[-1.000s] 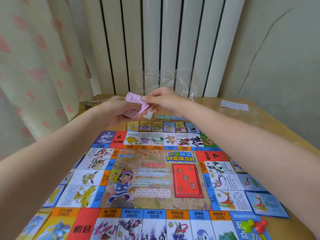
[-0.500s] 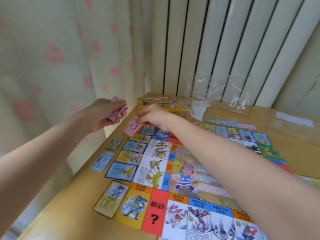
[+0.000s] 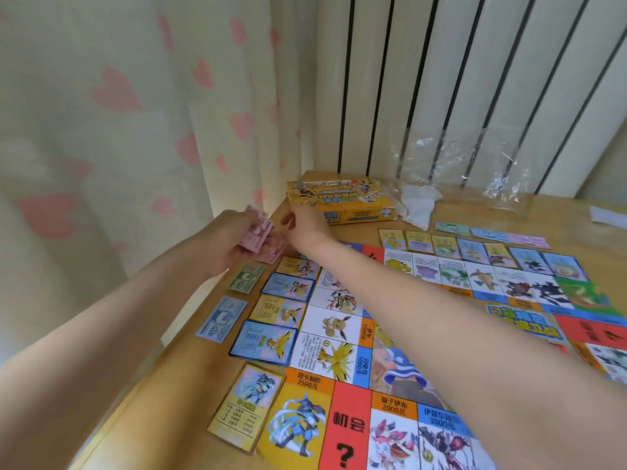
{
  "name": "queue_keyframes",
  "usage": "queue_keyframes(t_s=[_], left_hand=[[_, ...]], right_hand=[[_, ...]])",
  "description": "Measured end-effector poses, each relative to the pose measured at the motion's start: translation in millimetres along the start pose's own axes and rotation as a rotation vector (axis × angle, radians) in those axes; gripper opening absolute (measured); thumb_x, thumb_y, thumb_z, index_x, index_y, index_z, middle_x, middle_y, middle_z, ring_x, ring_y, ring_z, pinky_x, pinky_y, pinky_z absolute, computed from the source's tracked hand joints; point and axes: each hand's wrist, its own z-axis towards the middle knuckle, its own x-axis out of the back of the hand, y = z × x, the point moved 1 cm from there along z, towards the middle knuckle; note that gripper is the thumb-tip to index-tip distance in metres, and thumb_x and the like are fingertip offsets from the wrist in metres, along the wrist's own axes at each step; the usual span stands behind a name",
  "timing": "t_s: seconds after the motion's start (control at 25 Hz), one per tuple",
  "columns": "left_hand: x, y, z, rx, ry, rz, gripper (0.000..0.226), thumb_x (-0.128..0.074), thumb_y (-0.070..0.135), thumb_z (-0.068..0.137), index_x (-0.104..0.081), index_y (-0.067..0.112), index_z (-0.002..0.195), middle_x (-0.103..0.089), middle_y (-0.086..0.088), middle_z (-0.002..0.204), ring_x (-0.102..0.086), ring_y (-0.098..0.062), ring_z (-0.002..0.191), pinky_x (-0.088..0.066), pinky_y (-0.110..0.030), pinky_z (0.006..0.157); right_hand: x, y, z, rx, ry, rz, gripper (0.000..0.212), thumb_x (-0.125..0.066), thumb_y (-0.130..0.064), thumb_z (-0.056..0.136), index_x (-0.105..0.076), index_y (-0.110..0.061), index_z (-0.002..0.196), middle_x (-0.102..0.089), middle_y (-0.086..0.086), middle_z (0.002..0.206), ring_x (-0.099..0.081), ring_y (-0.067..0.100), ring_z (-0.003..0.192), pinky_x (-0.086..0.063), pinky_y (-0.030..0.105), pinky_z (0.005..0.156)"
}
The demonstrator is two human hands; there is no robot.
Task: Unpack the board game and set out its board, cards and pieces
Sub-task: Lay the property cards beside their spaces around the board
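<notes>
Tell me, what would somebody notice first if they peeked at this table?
Probably the big colourful game board spread over the wooden table, with cards lined along its edges. Next, the left hand gripping a wad of pink play money near the table's far left corner, with the yellow game box just behind.

Both bare arms reach forward and to the left. The left hand is out past the left arm, with its fingers curled round a small stack of pink paper bills, thumb on top. The right arm crosses in from the lower right, long and straight. The right hand is just beside the left hand, palm turned down, fingers bent low; what they touch cannot be seen
</notes>
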Motion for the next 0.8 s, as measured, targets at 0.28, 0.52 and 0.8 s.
queue_keyframes(t_s=[0.28,0.52,0.8], left_hand=[[-38,11,-45,-0.103,-0.302,0.205,0.017,-0.049,-0.003,0.090,-0.059,0.006,0.101,-0.073,-0.005,0.073,-0.070,-0.012,0.064,-0.059,-0.025,0.063],[-69,17,-136,-0.188,-0.502,0.347,0.019,-0.055,-0.006,0.085,-0.060,0.007,0.097,-0.069,-0.004,0.077,-0.066,-0.008,0.060,-0.055,-0.018,0.057],[-81,-29,-211,-0.084,-0.718,0.662,0.004,-0.055,0.006,0.091,-0.059,0.007,0.091,-0.065,-0.008,0.086,-0.062,-0.014,0.071,-0.049,-0.022,0.062]], right_hand=[[93,-13,-71,0.009,-0.144,0.294,0.017,-0.057,-0.015,0.092,-0.062,0.001,0.092,-0.057,0.005,0.065,-0.050,0.012,0.052,-0.043,0.016,0.046],[144,-19,-188,-0.078,-0.143,0.455,0.017,-0.064,0.005,0.081,-0.057,-0.003,0.094,-0.054,0.009,0.062,-0.048,0.004,0.041,-0.039,0.014,0.042],[136,-4,-326,-0.290,-0.219,0.349,0.018,-0.063,0.005,0.081,-0.056,-0.011,0.077,-0.052,0.007,0.056,-0.045,0.003,0.037,-0.036,0.014,0.038]])
